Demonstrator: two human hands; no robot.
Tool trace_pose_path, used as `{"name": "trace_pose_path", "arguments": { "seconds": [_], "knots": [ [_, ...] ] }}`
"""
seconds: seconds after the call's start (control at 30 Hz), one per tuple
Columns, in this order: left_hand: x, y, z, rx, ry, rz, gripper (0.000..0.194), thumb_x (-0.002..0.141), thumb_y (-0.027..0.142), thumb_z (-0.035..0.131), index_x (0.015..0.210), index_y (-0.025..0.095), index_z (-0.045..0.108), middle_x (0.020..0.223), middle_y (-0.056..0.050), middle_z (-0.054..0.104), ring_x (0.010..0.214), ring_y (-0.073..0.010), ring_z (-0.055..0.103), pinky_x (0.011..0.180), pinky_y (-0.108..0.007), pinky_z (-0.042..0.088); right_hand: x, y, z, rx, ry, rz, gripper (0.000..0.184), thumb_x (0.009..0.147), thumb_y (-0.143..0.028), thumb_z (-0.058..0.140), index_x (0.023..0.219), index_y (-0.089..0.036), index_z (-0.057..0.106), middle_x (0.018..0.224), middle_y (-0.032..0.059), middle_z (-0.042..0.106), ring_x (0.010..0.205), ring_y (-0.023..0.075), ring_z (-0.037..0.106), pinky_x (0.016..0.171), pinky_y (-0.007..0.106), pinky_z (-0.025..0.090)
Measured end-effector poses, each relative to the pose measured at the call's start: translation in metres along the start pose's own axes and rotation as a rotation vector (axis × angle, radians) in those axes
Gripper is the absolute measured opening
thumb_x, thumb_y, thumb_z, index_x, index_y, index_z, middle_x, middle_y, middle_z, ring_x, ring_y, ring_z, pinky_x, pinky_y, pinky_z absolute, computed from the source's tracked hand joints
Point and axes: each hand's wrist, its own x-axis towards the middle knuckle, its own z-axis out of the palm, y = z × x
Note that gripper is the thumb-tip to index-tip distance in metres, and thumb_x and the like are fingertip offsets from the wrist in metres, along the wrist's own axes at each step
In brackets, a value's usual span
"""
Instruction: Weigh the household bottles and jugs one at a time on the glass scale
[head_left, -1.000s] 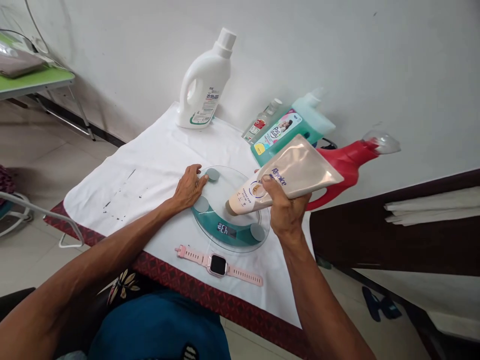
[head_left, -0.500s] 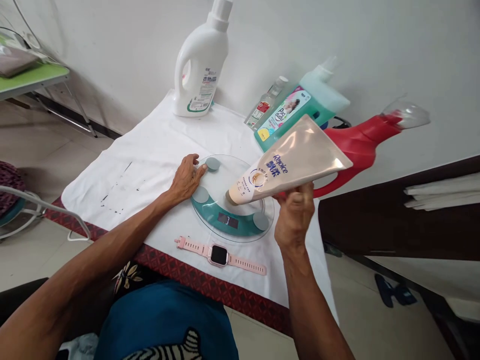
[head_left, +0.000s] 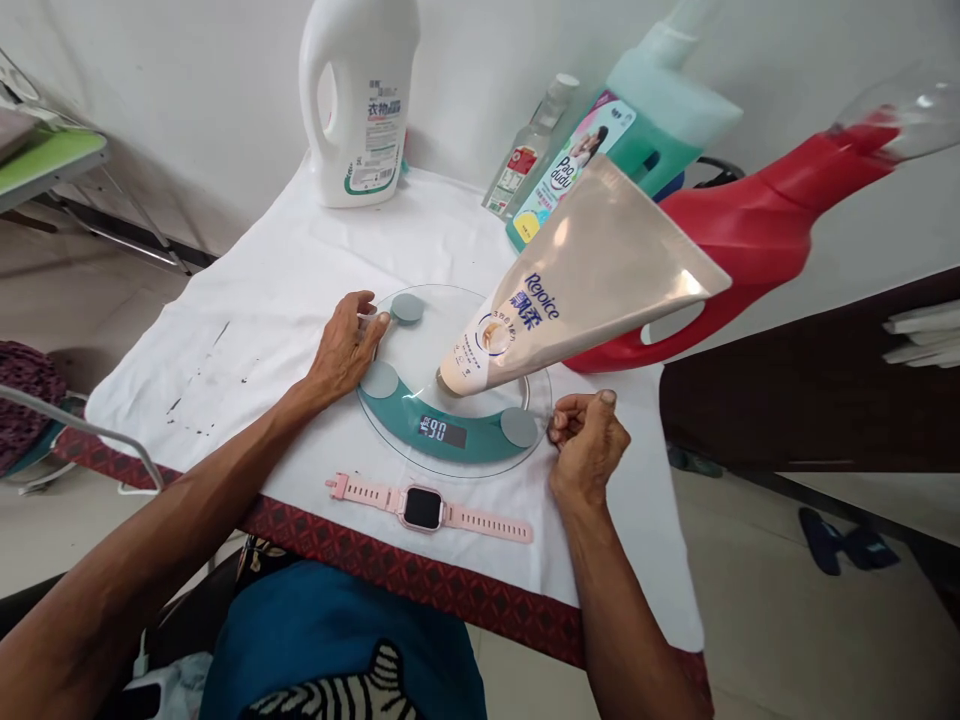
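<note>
A round glass bathroom scale (head_left: 411,425) with a teal band lies on the white cloth, digits lit on its display. A Rejoice tube (head_left: 577,270), cap down, stands tilted on the glass. At the scale's left rim, my left hand (head_left: 343,345) grips the edge, thumb over the glass. My right hand (head_left: 589,445) is off the tube, its fingers curled by the right rim and its thumb raised; nothing shows in it. In front of the scale lies a pink smartwatch (head_left: 424,508), strap stretched out.
A white detergent jug (head_left: 367,110) stands at the back left. Behind the tube are a clear glass bottle (head_left: 529,150), a green Paodudu bottle (head_left: 675,130) and a red jug (head_left: 757,225). The table's edge has red patterned trim (head_left: 420,585). Slippers (head_left: 847,540) lie on the floor at right.
My right hand has let go of the tube and moved down to the scale's right rim. The display now shows brighter digits. The view has shifted closer.
</note>
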Motion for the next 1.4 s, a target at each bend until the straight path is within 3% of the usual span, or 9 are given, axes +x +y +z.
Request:
{"name": "trace_pose_path", "arguments": {
  "seconds": [0.37, 0.73, 0.83, 1.0, 1.1, 1.17, 1.2, 1.3, 1.4],
  "knots": [
    [0.002, 0.000, 0.000, 0.062, -0.010, -0.002, 0.050, 0.106, 0.058, 0.048, 0.137, 0.020, 0.053, 0.135, -0.016, 0.068, 0.110, -0.0258, 0.070, 0.100, -0.048, 0.057, 0.002, -0.002, -0.005, -0.013, -0.048, 0.015, 0.073, 0.091, -0.090, 0.051, 0.066, -0.021, 0.057, 0.055, -0.0031, 0.047, 0.048, 0.0098, 0.044, 0.048, 0.027, 0.035],
    [0.004, 0.002, 0.000, 0.086, -0.042, -0.003, 0.046, 0.107, 0.054, 0.048, 0.138, 0.020, 0.052, 0.139, -0.017, 0.066, 0.114, -0.0263, 0.068, 0.100, -0.047, 0.057, 0.003, 0.002, -0.006, -0.053, -0.064, 0.008, 0.067, 0.096, -0.081, 0.053, 0.068, -0.021, 0.059, 0.056, -0.0029, 0.049, 0.050, 0.0100, 0.044, 0.049, 0.027, 0.035],
    [0.002, 0.003, 0.000, 0.110, 0.009, 0.047, 0.049, 0.106, 0.056, 0.049, 0.139, 0.020, 0.052, 0.142, -0.018, 0.062, 0.117, -0.0273, 0.066, 0.102, -0.049, 0.058, 0.004, 0.002, -0.005, -0.057, -0.053, 0.016, 0.067, 0.096, -0.081, 0.052, 0.068, -0.021, 0.060, 0.056, -0.0028, 0.049, 0.050, 0.0104, 0.043, 0.049, 0.027, 0.035],
    [-0.015, 0.037, -0.004, 0.173, 0.126, 0.275, 0.056, 0.102, 0.053, 0.059, 0.148, 0.023, 0.047, 0.147, -0.019, 0.056, 0.137, -0.0352, 0.055, 0.109, -0.058, 0.055, 0.006, 0.000, -0.008, -0.102, -0.068, 0.056, 0.068, 0.096, -0.082, 0.052, 0.068, -0.020, 0.060, 0.057, -0.0020, 0.050, 0.051, 0.0112, 0.043, 0.050, 0.027, 0.034],
    [-0.025, 0.069, 0.006, 0.177, -0.031, 0.378, 0.088, 0.090, 0.058, 0.077, 0.160, 0.028, 0.035, 0.152, -0.020, 0.052, 0.140, -0.0397, 0.055, 0.110, -0.060, 0.055, 0.008, -0.003, -0.007, -0.074, -0.077, 0.110, 0.070, 0.093, -0.086, 0.052, 0.071, -0.020, 0.061, 0.058, -0.0023, 0.049, 0.053, 0.0116, 0.042, 0.051, 0.027, 0.035],
    [-0.025, 0.089, 0.016, 0.180, -0.106, 0.355, 0.100, 0.081, 0.058, 0.086, 0.161, 0.027, 0.034, 0.152, -0.020, 0.053, 0.137, -0.0414, 0.058, 0.109, -0.063, 0.055, 0.009, -0.006, -0.008, -0.058, -0.083, 0.140, 0.071, 0.091, -0.088, 0.052, 0.072, -0.020, 0.060, 0.060, -0.0026, 0.048, 0.054, 0.0117, 0.041, 0.051, 0.027, 0.035],
    [-0.022, 0.097, 0.021, 0.179, -0.141, 0.315, 0.098, 0.078, 0.056, 0.088, 0.157, 0.026, 0.038, 0.147, -0.019, 0.056, 0.130, -0.0406, 0.062, 0.105, -0.062, 0.057, 0.009, -0.007, -0.008, -0.053, -0.089, 0.151, 0.071, 0.090, -0.089, 0.052, 0.072, -0.020, 0.059, 0.061, -0.0027, 0.047, 0.055, 0.0118, 0.041, 0.052, 0.027, 0.035],
    [-0.011, 0.113, 0.031, 0.164, -0.241, 0.200, 0.067, 0.075, 0.046, 0.087, 0.131, 0.024, 0.058, 0.122, -0.013, 0.069, 0.107, -0.0355, 0.070, 0.090, -0.056, 0.062, 0.008, -0.010, -0.011, -0.035, -0.112, 0.175, 0.070, 0.090, -0.088, 0.052, 0.072, -0.021, 0.056, 0.063, -0.0033, 0.044, 0.058, 0.0123, 0.040, 0.053, 0.027, 0.035],
    [-0.001, 0.114, 0.035, 0.143, -0.272, 0.161, 0.050, 0.069, 0.042, 0.087, 0.109, 0.023, 0.064, 0.106, -0.008, 0.073, 0.099, -0.0332, 0.071, 0.085, -0.051, 0.061, 0.007, -0.012, -0.012, -0.024, -0.123, 0.196, 0.069, 0.090, -0.088, 0.052, 0.071, -0.022, 0.054, 0.064, -0.0033, 0.042, 0.060, 0.0134, 0.039, 0.055, 0.028, 0.036]
  ]
}}
